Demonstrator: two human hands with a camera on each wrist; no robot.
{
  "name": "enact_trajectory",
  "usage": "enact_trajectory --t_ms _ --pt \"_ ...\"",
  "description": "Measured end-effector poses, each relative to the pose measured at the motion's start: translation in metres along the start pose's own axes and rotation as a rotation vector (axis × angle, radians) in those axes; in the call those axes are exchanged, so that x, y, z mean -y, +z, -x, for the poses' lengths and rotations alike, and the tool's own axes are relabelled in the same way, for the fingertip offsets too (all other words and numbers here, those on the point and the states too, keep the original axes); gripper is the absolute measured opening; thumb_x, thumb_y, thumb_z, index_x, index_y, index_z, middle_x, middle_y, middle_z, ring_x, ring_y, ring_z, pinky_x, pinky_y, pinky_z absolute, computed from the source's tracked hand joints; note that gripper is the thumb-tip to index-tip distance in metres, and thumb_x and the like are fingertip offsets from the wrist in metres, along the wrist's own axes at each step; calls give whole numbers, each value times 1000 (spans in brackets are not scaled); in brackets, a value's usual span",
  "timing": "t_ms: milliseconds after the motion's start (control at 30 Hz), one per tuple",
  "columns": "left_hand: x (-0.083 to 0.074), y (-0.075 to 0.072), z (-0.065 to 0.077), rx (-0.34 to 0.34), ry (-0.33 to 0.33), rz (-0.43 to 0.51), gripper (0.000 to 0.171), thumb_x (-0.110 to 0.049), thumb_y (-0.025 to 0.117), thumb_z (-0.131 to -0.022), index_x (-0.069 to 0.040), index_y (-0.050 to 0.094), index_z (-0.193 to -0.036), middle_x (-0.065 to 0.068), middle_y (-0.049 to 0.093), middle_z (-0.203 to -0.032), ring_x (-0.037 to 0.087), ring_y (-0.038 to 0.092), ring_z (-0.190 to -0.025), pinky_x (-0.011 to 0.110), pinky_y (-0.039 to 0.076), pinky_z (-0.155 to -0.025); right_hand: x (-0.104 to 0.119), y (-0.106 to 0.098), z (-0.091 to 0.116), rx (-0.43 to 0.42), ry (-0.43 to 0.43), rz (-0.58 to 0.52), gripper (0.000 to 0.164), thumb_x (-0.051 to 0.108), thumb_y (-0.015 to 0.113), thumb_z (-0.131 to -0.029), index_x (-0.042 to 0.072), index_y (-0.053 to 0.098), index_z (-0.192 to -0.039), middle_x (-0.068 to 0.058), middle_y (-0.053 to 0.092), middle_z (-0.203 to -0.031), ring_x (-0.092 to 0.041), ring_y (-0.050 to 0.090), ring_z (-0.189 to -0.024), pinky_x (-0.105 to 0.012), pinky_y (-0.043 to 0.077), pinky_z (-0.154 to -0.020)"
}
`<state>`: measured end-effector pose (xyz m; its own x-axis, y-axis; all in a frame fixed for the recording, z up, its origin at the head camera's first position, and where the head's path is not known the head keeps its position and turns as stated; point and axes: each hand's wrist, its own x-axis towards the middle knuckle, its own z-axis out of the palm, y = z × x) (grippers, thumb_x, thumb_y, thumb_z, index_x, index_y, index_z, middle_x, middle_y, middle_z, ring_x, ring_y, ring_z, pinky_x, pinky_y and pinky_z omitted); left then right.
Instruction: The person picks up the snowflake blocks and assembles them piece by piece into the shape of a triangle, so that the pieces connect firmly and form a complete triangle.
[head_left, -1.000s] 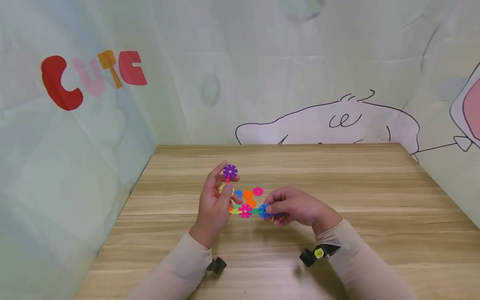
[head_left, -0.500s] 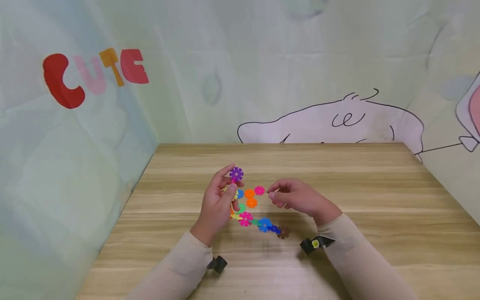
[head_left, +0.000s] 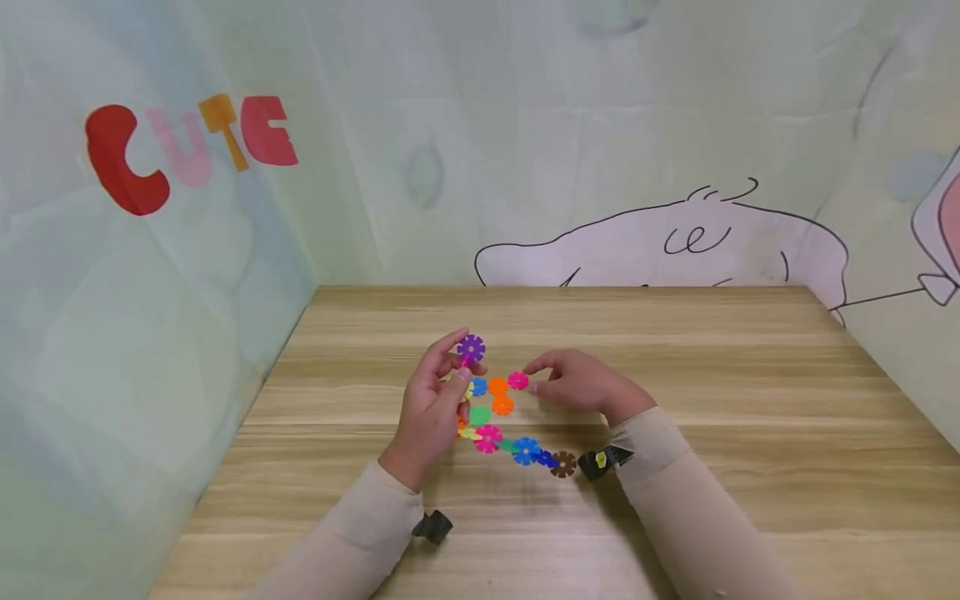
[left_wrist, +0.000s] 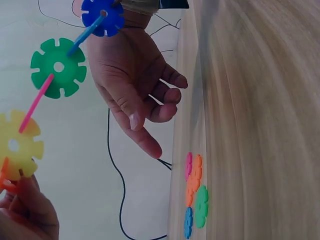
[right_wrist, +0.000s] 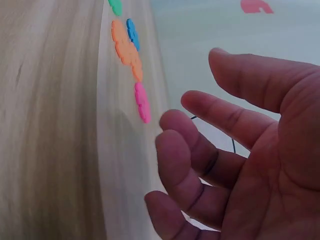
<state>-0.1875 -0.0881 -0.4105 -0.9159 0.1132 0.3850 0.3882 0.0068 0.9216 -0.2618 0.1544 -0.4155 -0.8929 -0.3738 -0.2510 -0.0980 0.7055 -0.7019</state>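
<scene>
My left hand (head_left: pixel 431 408) grips a chain of notched plastic snowflake discs. Its upper end carries a purple disc (head_left: pixel 471 348) close to the index fingertip; the other end hangs out to the right through a pink disc (head_left: pixel 488 438) to a brown disc (head_left: pixel 563 464). In the left wrist view, a yellow disc (left_wrist: pixel 20 145) of the chain sits at the left fingers, linked to a green disc (left_wrist: pixel 59 68). My right hand (head_left: pixel 581 385) holds nothing, fingers loosely bent, with its fingertips right beside a loose pink disc (head_left: pixel 518 381) on the table.
More loose discs lie on the wooden table (head_left: pixel 750 467): two orange discs (head_left: pixel 498 387), a light green disc (head_left: pixel 480 414) and a blue disc (head_left: pixel 478 387), partly overlapped by the left hand. A printed cloth backdrop (head_left: pixel 375 167) stands behind the table's far edge.
My right hand has released the blue end of the chain and moved up and left to the loose pink disc. That chain end has dropped lower. My left hand keeps its grip.
</scene>
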Motion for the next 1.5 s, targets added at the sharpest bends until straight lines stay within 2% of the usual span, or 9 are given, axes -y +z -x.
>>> enact_trajectory --t_ms 200,333,467,567,733,933,1167,1400,1500 --pt "1 -2 1 -33 27 -6 47 -5 48 -110 -18 48 -154 19 65 -116 16 65 -96 19 51 -56 -6 4 -1 66 -51 85 42 36 67 -102 24 67 -142 -8 69 -126 -29 62 -112 -50 53 -95" --pt "1 -2 0 -55 41 8 47 -4 47 -109 -17 49 -154 21 65 -116 14 65 -93 19 51 -56 -7 6 0 108 -70 163 54 36 63 -104 23 54 -155 -13 58 -152 -38 54 -139 -61 41 -117" --pt "0 -2 -1 -64 57 30 47 -3 47 -109 -15 48 -154 23 64 -115 13 64 -91 19 51 -56 -5 8 2 130 -63 212 54 34 62 -104 22 53 -156 -12 55 -156 -40 48 -146 -63 36 -120" --pt "0 -2 -1 -67 63 46 47 -2 46 -108 -15 48 -154 21 64 -115 13 64 -90 18 51 -55 -3 10 3 101 -51 222 44 29 65 -102 19 65 -145 -10 62 -148 -38 55 -139 -61 41 -117" --pt "-2 -1 -1 -63 65 61 47 -4 45 -109 -16 48 -154 17 65 -116 14 64 -91 18 50 -55 1 11 4 21 -23 213 31 16 71 -97 19 75 -128 -4 74 -112 -26 65 -102 -52 54 -102" --pt "-2 -1 -1 -65 76 64 46 -3 45 -109 -15 48 -154 18 65 -117 14 63 -90 18 50 -55 3 16 6 19 -16 185 39 7 77 -90 19 75 -128 0 55 -71 -19 52 -67 -36 49 -76" --pt "-1 -1 -1 -71 82 76 47 -3 45 -108 -15 48 -154 20 64 -117 13 63 -88 17 50 -56 6 17 8 -9 -53 232 23 1 76 -85 18 72 -100 -1 60 -74 -21 56 -71 -36 49 -72" --pt "-1 -2 1 -80 73 67 47 -3 45 -108 -17 48 -153 18 64 -117 15 63 -91 18 51 -57 5 18 8 48 -3 91 18 0 76 -88 10 62 -94 -6 65 -86 -23 64 -67 -34 56 -64" --pt "0 -3 2 -83 71 60 48 -3 45 -108 -18 48 -154 17 64 -117 15 63 -92 18 52 -57 7 15 7 26 -48 56 18 4 77 -91 10 61 -99 -5 64 -84 -20 60 -68 -31 52 -64"
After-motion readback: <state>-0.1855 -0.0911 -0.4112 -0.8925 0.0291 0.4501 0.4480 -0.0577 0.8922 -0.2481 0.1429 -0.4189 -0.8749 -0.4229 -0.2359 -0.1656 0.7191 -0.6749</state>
